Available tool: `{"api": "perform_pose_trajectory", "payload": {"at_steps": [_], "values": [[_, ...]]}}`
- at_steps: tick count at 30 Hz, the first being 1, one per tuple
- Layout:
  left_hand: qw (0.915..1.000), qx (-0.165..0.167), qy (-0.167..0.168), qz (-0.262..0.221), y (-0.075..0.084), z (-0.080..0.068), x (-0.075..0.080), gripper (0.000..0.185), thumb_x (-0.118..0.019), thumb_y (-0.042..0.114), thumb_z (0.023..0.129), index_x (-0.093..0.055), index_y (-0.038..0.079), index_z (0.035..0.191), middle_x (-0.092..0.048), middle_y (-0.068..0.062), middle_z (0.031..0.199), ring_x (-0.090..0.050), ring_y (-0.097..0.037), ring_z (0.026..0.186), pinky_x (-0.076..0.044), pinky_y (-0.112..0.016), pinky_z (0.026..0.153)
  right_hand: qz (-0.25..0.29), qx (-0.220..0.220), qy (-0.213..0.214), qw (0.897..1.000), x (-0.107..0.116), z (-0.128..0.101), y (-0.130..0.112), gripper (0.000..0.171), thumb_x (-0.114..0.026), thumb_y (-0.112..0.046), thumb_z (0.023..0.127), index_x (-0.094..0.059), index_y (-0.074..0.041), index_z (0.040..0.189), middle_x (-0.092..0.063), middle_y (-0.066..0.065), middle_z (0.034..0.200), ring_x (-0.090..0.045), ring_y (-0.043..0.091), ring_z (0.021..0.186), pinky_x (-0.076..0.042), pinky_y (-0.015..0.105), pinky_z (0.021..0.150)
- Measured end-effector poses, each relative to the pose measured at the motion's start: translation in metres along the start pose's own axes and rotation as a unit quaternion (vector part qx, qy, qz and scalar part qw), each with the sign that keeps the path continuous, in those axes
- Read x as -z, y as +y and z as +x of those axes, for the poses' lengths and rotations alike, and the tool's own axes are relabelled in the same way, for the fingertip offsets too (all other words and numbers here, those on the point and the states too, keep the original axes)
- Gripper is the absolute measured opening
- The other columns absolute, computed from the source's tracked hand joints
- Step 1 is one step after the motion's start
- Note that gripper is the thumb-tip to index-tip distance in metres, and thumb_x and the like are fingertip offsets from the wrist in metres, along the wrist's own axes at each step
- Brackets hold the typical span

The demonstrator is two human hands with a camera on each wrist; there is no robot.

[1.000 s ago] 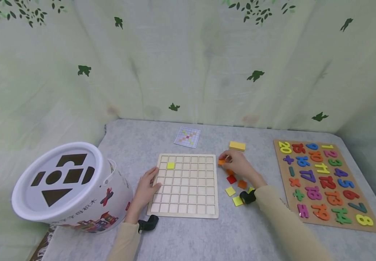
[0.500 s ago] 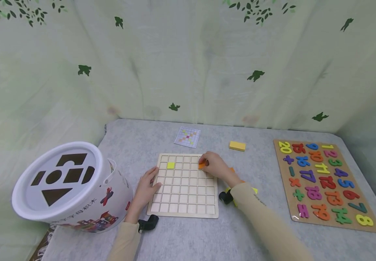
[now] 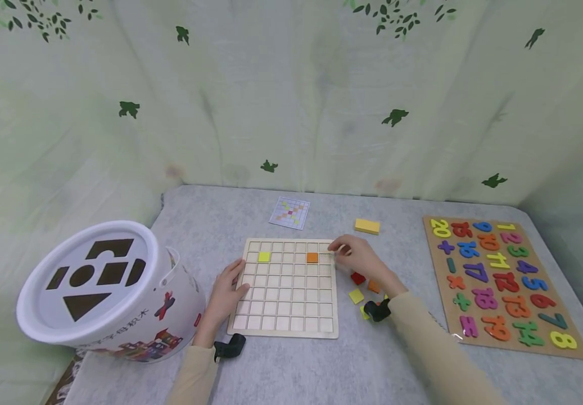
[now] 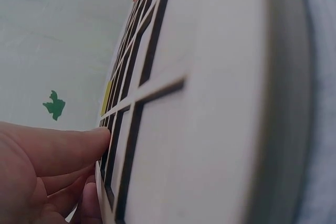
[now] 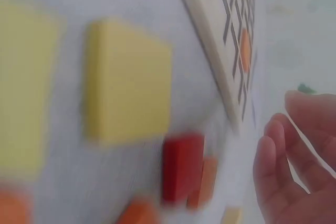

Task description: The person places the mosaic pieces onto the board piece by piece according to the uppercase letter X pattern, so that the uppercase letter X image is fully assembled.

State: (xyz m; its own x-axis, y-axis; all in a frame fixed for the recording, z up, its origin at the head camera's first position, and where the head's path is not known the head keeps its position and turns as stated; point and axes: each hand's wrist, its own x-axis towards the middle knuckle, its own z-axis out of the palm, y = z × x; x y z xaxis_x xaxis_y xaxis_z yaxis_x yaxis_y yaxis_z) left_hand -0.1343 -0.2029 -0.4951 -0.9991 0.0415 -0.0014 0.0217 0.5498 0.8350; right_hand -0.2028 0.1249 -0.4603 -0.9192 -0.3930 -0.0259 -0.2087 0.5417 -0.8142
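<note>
A wooden grid board (image 3: 291,310) lies on the cloth-covered table. One yellow tile (image 3: 264,257) sits in a cell at upper left, and an orange tile (image 3: 312,257) in a cell of the same row at upper right. My left hand (image 3: 224,292) grips the board's left edge; in the left wrist view the thumb lies on top, the other fingers lower at the edge. Just past the board's upper right edge, my right hand (image 3: 364,261) hovers with relaxed fingers and holds nothing. Beneath it lie a red tile (image 5: 182,169), loose yellow tiles (image 5: 134,82) and orange tiles, partly hidden by hand and wrist camera.
Behind the board lies a coloured pattern card (image 3: 290,212), with a yellow block (image 3: 367,226) to its right. A board of coloured numbers (image 3: 504,287) occupies the right side. On the left stands a white bucket (image 3: 170,315) with shape holes in its lid. A curtain hangs behind.
My right hand carried an orange tile from the right onto the board, let go of it in an upper right cell, then drew back right. My left hand has stayed still.
</note>
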Motion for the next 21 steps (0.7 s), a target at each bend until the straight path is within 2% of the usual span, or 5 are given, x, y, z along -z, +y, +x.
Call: {"api": "perform_pose_trajectory", "payload": {"at_steps": [7,14,21], "values": [[1.0000,-0.009,0.002,-0.002,-0.003,0.001,0.000,0.058,-0.059,-0.007,0.088,-0.035,-0.011,0.141,-0.028,-0.024,0.150,-0.027,-0.039,0.136,-0.033,-0.049,0.106,-0.015,-0.061,0.013,0.998,0.032,-0.041,0.024,0.019,-0.064,-0.006,0.088,-0.066,-0.006,0.107,-0.064,0.006,0.106,-0.057,0.024,0.092,-0.052,0.036,0.076],[0.9999,-0.008,0.003,-0.005,-0.002,0.000,0.000,0.059,-0.059,-0.008,0.088,-0.036,-0.012,0.141,-0.028,-0.024,0.150,-0.027,-0.039,0.135,-0.033,-0.050,0.105,-0.025,-0.059,-0.001,0.998,0.049,-0.079,0.049,0.017,-0.065,-0.001,0.087,-0.066,-0.004,0.104,-0.064,0.006,0.103,-0.056,0.022,0.088,-0.051,0.035,0.076],[1.0000,-0.007,0.002,-0.006,0.000,0.001,0.000,0.058,-0.059,-0.008,0.088,-0.036,-0.012,0.141,-0.028,-0.024,0.150,-0.025,-0.039,0.135,-0.032,-0.050,0.105,-0.054,-0.053,-0.026,0.997,0.049,-0.102,0.055,0.024,-0.071,0.001,0.080,-0.067,-0.007,0.102,-0.061,0.002,0.099,-0.053,0.019,0.086,-0.049,0.030,0.074]]}}
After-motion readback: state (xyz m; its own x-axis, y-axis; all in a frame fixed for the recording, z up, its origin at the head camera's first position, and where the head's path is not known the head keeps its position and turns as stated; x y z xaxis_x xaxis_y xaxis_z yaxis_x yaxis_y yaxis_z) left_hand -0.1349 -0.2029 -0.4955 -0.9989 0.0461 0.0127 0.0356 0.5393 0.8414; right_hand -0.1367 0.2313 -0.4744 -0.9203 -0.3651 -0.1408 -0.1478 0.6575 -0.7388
